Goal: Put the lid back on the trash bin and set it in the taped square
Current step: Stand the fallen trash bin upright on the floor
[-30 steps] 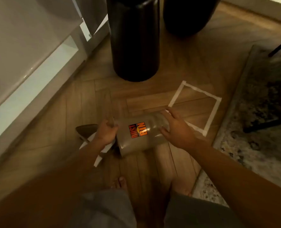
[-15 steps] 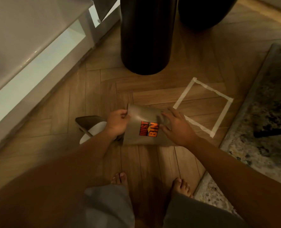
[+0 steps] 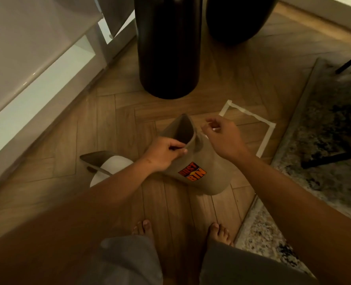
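A grey trash bin (image 3: 209, 161) with an orange "DUST BIN" label stands nearly upright on the wooden floor, its open mouth facing up and away. My left hand (image 3: 166, 152) pinches the near rim of that mouth. Above the bin's right side hovers my right hand (image 3: 222, 136), fingers loosely curled, holding nothing. The lid (image 3: 106, 165), grey with a white swing flap, lies on the floor to the bin's left, partly behind my left forearm. The white taped square (image 3: 270, 132) is marked on the floor just right of the bin.
Two tall black cylinders (image 3: 168, 48) (image 3: 238, 17) stand behind the bin and square. A white cabinet (image 3: 37, 64) runs along the left. A patterned rug (image 3: 324, 151) borders the square on the right. My bare feet (image 3: 180, 233) are below the bin.
The bin lay on its side between both hands; it has been tipped up onto its base. My left hand shifted to the rim and my right hand let go.
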Tool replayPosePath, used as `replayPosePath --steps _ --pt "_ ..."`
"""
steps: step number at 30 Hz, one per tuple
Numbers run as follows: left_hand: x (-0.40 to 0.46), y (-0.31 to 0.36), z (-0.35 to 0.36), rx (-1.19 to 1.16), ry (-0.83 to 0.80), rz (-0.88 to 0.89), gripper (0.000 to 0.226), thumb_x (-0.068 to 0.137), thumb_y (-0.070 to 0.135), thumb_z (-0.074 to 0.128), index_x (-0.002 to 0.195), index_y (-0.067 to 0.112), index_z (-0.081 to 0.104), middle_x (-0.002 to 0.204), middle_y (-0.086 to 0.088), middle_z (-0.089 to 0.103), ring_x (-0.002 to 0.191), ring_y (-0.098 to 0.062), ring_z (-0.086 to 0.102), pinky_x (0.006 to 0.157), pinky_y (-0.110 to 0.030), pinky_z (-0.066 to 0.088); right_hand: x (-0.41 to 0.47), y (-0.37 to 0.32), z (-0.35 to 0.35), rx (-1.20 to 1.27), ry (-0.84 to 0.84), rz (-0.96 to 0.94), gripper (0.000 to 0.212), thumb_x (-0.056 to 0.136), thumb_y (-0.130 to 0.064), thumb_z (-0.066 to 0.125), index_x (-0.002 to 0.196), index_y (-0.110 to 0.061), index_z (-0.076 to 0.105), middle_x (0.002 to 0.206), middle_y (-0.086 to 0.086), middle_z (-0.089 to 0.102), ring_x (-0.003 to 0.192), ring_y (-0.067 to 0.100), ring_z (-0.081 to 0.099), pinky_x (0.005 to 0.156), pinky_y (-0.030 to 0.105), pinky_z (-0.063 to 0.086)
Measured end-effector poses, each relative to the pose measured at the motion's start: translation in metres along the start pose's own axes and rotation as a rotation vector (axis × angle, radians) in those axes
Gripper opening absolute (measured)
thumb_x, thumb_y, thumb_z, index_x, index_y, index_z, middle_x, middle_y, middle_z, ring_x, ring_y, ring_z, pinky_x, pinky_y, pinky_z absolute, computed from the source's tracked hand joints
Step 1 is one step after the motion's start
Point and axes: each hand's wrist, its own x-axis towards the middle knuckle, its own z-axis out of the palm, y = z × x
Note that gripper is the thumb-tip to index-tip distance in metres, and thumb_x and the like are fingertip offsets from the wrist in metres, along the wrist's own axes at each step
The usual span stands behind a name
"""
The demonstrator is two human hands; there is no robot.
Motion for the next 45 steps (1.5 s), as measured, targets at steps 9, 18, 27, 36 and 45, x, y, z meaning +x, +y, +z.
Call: replayPosePath --steps 9,18,27,36,45 --pt "0.002 0.005 0.014 0.1 -0.098 0.105 0.017 0.093 0.029 0.073 0.107 0.038 0.073 0.106 0.021 0.069 0.096 0.01 0.061 0.089 -0.023 0.049 -0.01 0.015 -0.014 -0.09 -0.017 0.062 0.046 0.102 -0.024 0.066 0.146 -0.017 0.054 0.086 -0.007 0.067 0.074 0.001 0.065 0.052 0.01 0.043" --pt "0.013 -0.026 0.009 -0.069 0.093 -0.236 0.058 0.101 0.04 0.061 0.152 0.022 0.041 0.139 0.004 0.056 0.126 -0.017 0.055 0.101 -0.029 0.042 -0.026 0.032 -0.029 -0.13 -0.019 0.031 0.038 0.1 -0.026 0.062 0.138 -0.024 0.059 0.095 -0.007 0.068 0.089 0.017 0.072 0.071 0.031 0.06" --pt "0.031 -0.013 0.028 -0.101 0.041 -0.267 0.042 0.101 0.014 0.047 0.136 0.032 0.059 0.116 -0.002 0.072 0.104 -0.025 0.07 0.091 -0.045 0.06 -0.047 0.064 -0.04 0.106 -0.103 0.145 0.064 0.101 -0.005 0.048 0.158 -0.029 0.029 0.123 -0.009 0.06 0.116 0.01 0.061 0.103 0.04 0.052" --pt "0.007 0.061 0.061 -0.004 -0.006 -0.028 0.058 0.108 0.012 0.039 0.158 0.039 0.031 0.14 0.008 0.054 0.122 -0.021 0.06 0.104 -0.046 0.052 -0.106 0.085 -0.086 0.27 0.021 0.139 0.089 0.104 -0.006 0.055 0.164 -0.042 0.001 0.152 -0.003 0.049 0.136 0.018 0.052 0.114 0.045 0.047" --pt "-0.008 0.037 0.067 0.237 -0.156 0.07 0.097 0.094 0.017 0.069 0.161 0.043 0.004 0.161 -0.002 0.039 0.144 -0.025 0.044 0.114 -0.049 0.042 -0.134 0.108 -0.083 0.163 -0.114 0.019 0.122 0.088 -0.016 0.083 0.165 -0.036 -0.01 0.149 -0.023 0.045 0.142 0.003 0.046 0.109 0.018 0.043"
